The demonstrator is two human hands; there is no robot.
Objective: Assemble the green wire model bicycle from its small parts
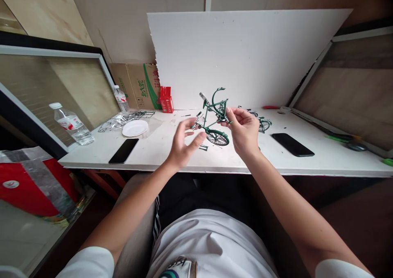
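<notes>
A small green model bicycle (pixel 208 119) is held tilted above the table, with one black spoked wheel (pixel 217 138) under a green mudguard at its lower end. My right hand (pixel 245 131) pinches the frame from the right between thumb and fingers. On the left, my left hand (pixel 184 143) is beside the handlebar, thumb and fingers spread apart; whether a fingertip touches the bar I cannot tell. A loose green part (pixel 203 148) lies on the tabletop below the bicycle. Behind my right hand sits another small bicycle (pixel 264 125), partly covered by it.
On the white table (pixel 166 155) lie two phones, one left (pixel 124 151) and one right (pixel 292 144). Toward the left are a white plate (pixel 135 127), black part frames (pixel 144 114) and two water bottles, the nearer (pixel 72 124) leaning. A white board (pixel 245 57) stands behind.
</notes>
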